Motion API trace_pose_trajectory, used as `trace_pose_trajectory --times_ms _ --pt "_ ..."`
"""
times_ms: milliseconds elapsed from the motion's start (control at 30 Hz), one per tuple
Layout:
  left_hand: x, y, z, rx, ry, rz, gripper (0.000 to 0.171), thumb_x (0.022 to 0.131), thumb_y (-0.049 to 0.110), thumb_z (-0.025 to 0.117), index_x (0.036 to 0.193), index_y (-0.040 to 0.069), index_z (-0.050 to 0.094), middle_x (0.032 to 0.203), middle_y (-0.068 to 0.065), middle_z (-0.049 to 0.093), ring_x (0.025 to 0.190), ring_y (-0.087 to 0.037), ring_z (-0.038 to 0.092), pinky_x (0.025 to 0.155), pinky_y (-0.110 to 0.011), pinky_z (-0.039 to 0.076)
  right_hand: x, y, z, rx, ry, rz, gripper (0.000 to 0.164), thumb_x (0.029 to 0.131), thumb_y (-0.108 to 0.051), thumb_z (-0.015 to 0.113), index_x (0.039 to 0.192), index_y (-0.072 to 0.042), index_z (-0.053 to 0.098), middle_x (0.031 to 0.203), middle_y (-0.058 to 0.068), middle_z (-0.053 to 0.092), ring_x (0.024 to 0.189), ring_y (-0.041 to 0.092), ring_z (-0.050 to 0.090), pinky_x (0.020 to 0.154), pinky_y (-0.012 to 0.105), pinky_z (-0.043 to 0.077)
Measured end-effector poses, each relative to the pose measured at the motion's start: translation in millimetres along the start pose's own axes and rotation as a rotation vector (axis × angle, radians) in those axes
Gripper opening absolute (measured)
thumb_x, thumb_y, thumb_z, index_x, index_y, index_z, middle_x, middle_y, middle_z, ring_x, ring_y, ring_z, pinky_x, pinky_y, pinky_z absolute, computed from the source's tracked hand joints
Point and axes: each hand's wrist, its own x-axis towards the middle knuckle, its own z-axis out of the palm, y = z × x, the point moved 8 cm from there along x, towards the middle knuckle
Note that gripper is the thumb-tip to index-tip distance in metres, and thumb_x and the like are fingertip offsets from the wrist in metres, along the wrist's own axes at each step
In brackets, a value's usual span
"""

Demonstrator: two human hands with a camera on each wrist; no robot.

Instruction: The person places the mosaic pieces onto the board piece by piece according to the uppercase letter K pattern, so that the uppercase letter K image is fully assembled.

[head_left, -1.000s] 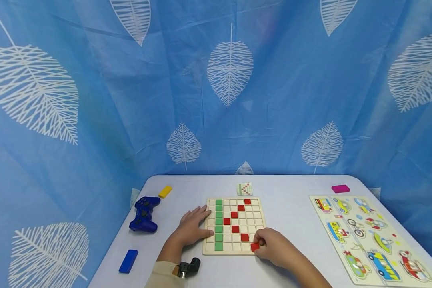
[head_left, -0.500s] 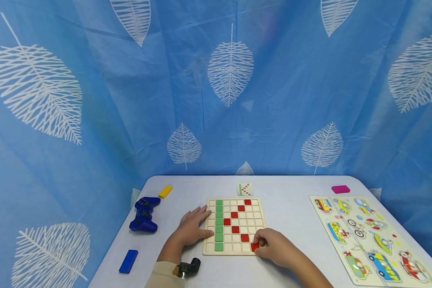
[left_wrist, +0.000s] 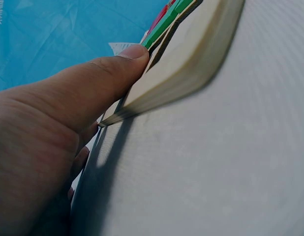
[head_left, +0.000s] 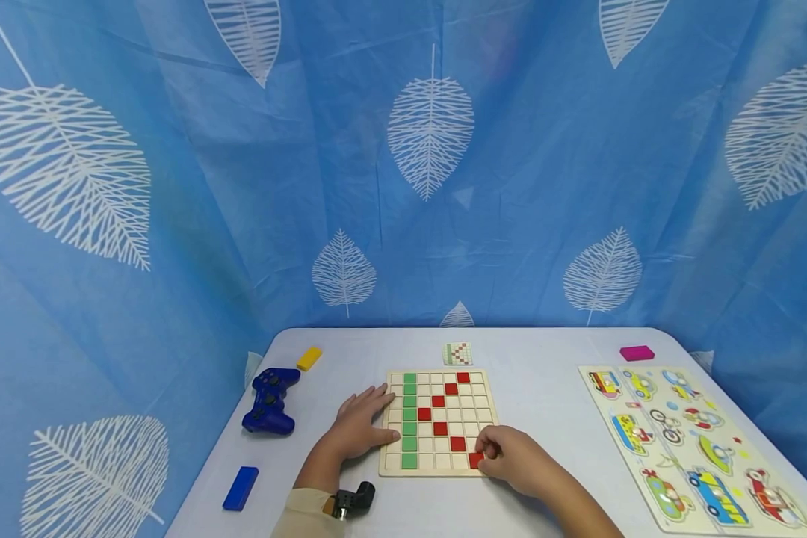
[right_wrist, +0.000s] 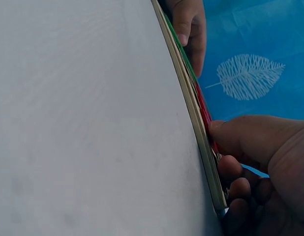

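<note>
A square wooden grid board (head_left: 437, 472) lies on the table, with a column of green tiles (head_left: 409, 428) on its left and red tiles (head_left: 440, 428) in a bent diagonal pattern. My left hand (head_left: 361, 424) rests flat at the board's left edge, fingers spread; its thumb (left_wrist: 130, 59) lies on the rim in the left wrist view. At the near right corner, my right hand (head_left: 514, 459) has curled fingers at the corner red tile (head_left: 475, 460). The right wrist view shows the thumb (right_wrist: 235, 132) against red at the board's edge; the index fingertip's contact is partly hidden.
Behind the board lies a small pattern card (head_left: 457, 353). To the left are a blue game controller (head_left: 269, 402), a yellow block (head_left: 308, 359) and a blue block (head_left: 240, 488). A vehicle peg puzzle (head_left: 696, 448) and a magenta block (head_left: 637, 353) lie right.
The corner red tile has shifted very slightly and looks more level in its cell. The right hand's fingers have moved a little to the right; the left hand stays put.
</note>
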Motion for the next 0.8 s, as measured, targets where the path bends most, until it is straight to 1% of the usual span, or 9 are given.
trace_pose_trajectory --times_ms 100,333,533,700,800 --pt "0.1 0.4 0.7 -0.006 -0.005 0.003 0.084 0.087 0.052 0.080 0.159 0.023 0.047 0.172 0.000 0.030 0.162 -0.030 0.019 0.130 -0.061 0.008 -0.1 3.0 -0.6 0.008 -0.002 0.009 0.019 0.085 -0.012 0.082 0.092 -0.017 0.065 0.083 -0.001 0.057 0.077 0.017 0.052 0.064 0.028 0.038" --pt "0.5 0.0 0.6 -0.007 -0.004 0.003 0.084 0.087 0.052 0.080 0.159 0.023 0.047 0.172 0.000 0.030 0.162 -0.030 0.018 0.130 -0.061 0.008 0.6 1.2 -0.5 -0.001 -0.004 -0.037 0.016 0.087 -0.013 0.080 0.090 -0.021 0.067 0.081 -0.004 0.057 0.076 0.014 0.051 0.066 0.027 0.038" --pt "0.8 -0.1 -0.3 0.001 -0.001 0.010 0.084 0.087 0.051 0.080 0.159 0.022 0.047 0.172 -0.001 0.031 0.162 -0.031 0.019 0.130 -0.061 0.009 1.4 0.3 -0.8 -0.003 0.000 -0.043 0.016 0.087 -0.015 0.081 0.090 -0.022 0.068 0.081 -0.005 0.057 0.075 0.012 0.051 0.066 0.027 0.038" --pt "0.4 0.2 -1.2 -0.001 0.004 0.007 0.083 0.087 0.051 0.081 0.158 0.022 0.048 0.172 -0.001 0.031 0.162 -0.031 0.019 0.130 -0.061 0.009 1.2 2.5 -1.3 0.012 -0.023 -0.038 0.015 0.087 -0.017 0.082 0.093 -0.021 0.069 0.083 -0.003 0.058 0.077 0.014 0.051 0.066 0.028 0.038" --pt "-0.3 0.9 -1.0 -0.010 0.001 0.007 0.084 0.087 0.052 0.081 0.158 0.022 0.048 0.172 -0.001 0.031 0.162 -0.031 0.019 0.130 -0.061 0.009 -0.4 5.5 -3.0 0.028 -0.036 -0.033 0.017 0.087 -0.014 0.082 0.096 -0.020 0.069 0.084 -0.002 0.058 0.076 0.014 0.051 0.065 0.027 0.039"
